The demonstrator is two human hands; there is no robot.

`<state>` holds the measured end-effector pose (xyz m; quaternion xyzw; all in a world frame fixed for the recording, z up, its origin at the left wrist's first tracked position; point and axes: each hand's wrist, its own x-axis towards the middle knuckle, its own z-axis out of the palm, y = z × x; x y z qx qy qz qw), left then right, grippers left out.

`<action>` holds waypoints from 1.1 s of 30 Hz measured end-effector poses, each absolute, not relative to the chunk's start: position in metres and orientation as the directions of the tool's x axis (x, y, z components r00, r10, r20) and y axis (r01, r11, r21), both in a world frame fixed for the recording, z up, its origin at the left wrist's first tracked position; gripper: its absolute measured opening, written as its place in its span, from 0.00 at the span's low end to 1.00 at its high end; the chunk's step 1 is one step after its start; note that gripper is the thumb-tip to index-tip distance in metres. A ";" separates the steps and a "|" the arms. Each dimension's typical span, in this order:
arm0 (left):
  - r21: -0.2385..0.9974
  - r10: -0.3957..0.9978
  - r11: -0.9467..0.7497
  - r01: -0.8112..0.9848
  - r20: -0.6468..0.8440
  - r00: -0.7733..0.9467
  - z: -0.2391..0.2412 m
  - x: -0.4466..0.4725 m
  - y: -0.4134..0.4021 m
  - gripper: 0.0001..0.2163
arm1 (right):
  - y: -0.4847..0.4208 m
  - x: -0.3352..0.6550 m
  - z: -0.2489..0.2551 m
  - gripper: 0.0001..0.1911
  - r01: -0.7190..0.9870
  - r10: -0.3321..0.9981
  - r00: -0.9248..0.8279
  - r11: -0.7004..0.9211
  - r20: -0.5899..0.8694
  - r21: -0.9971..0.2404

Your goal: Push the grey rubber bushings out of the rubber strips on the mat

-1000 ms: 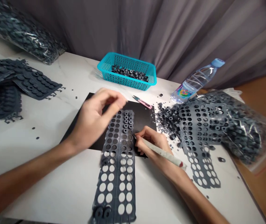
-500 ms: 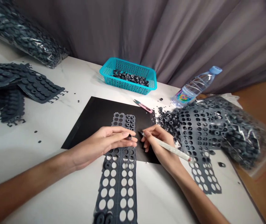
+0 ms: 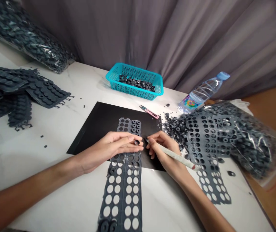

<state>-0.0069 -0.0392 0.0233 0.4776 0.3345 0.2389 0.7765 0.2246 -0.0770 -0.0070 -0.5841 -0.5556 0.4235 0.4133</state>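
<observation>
Between the thumb and fingers of my left hand (image 3: pixel 118 143) is a small black rubber ring (image 3: pixel 137 142), its hollow side showing. My right hand (image 3: pixel 163 146) grips a whitish pen-like tool (image 3: pixel 176 155) with a dark tip, which points toward the ring but stays apart from it. Under my left hand lies a long dark rubber sheet (image 3: pixel 122 190) with rows of round holes. A few round pieces still sit in the sheet at its far right and near left ends. The sheet's far part rests on a black mat (image 3: pixel 89 129).
A teal basket (image 3: pixel 111 84) holds many black pieces. Pink-handled snips (image 3: pixel 150 112) lie on the mat's far edge. At right are a water bottle (image 3: pixel 203 91), loose pieces (image 3: pixel 176 127), a punched sheet (image 3: pixel 201 141) and a plastic bag (image 3: pixel 256 151). More sheets (image 3: pixel 43 91) lie left.
The ring in my left fingers has turned, so its opening now faces me more. The view has shifted slightly; my right hand keeps its hold on the tool.
</observation>
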 end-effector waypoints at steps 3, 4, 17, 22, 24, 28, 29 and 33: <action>0.980 0.744 0.197 0.007 -0.154 0.650 0.026 0.000 -0.002 0.18 | -0.077 0.225 -0.008 0.12 0.296 0.999 0.013 -0.040 -0.038 -0.954; 0.995 0.776 0.098 0.019 -0.088 0.624 0.029 0.005 0.020 0.17 | -0.077 0.225 -0.008 0.12 0.290 0.999 0.011 -0.044 -0.043 -0.956; 0.668 0.760 -0.632 0.393 0.436 0.482 0.049 0.011 0.121 0.10 | -0.079 0.226 -0.007 0.15 0.263 0.999 -0.028 -0.033 -0.042 -0.964; 0.667 0.710 -0.613 0.424 0.230 0.665 0.029 -0.011 0.014 0.09 | -0.085 0.218 -0.003 0.14 0.207 0.998 -0.053 -0.031 -0.043 -0.978; 0.657 0.687 -0.606 0.450 0.147 0.711 0.021 -0.017 -0.009 0.10 | -0.086 0.212 -0.001 0.14 0.189 0.995 -0.079 -0.043 -0.059 -0.981; 0.632 0.648 -0.626 0.457 0.094 0.756 0.010 -0.024 -0.020 0.13 | -0.085 0.204 0.002 0.13 0.192 0.991 -0.090 -0.082 -0.101 -0.978; 0.628 0.642 -0.632 0.454 0.096 0.761 0.008 -0.025 -0.019 0.13 | -0.085 0.204 0.002 0.13 0.194 0.990 -0.090 -0.092 -0.111 -0.977; 0.610 0.633 -0.648 0.456 0.099 0.768 0.006 -0.025 -0.017 0.14 | -0.084 0.205 0.002 0.12 0.196 0.987 -0.106 -0.100 -0.122 -0.975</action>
